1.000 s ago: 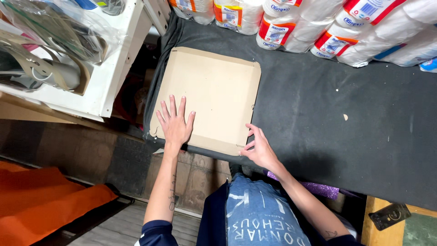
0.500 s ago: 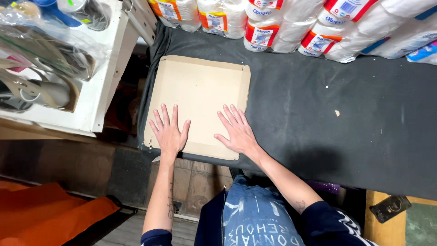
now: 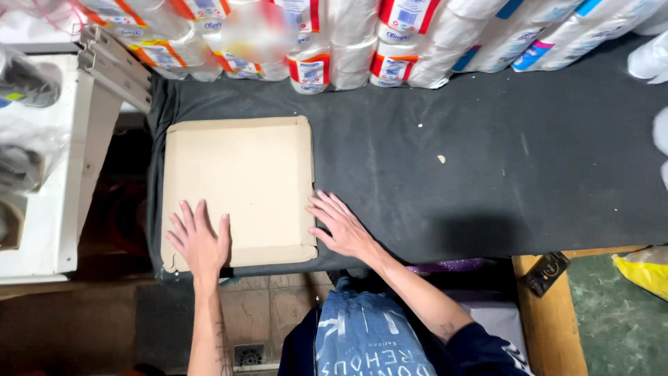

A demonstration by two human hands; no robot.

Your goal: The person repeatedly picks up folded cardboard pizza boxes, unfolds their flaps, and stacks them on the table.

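While the flat square tan cardboard piece [image 3: 240, 191] lies at the left end of the dark worktop [image 3: 487, 181], the left hand [image 3: 198, 240] presses its near-left corner, fingers spread, and the right hand [image 3: 341, 226] rests just beyond its right edge, fingers apart.

A dark navy top with sleeves pushed up, a blue printed apron, and 2 bare forearms, one tattooed.

flat tan cardboard box [image 3: 236, 189] on dark table; white wrapped roll packs [image 3: 362, 42], red-orange labels, along far edge.
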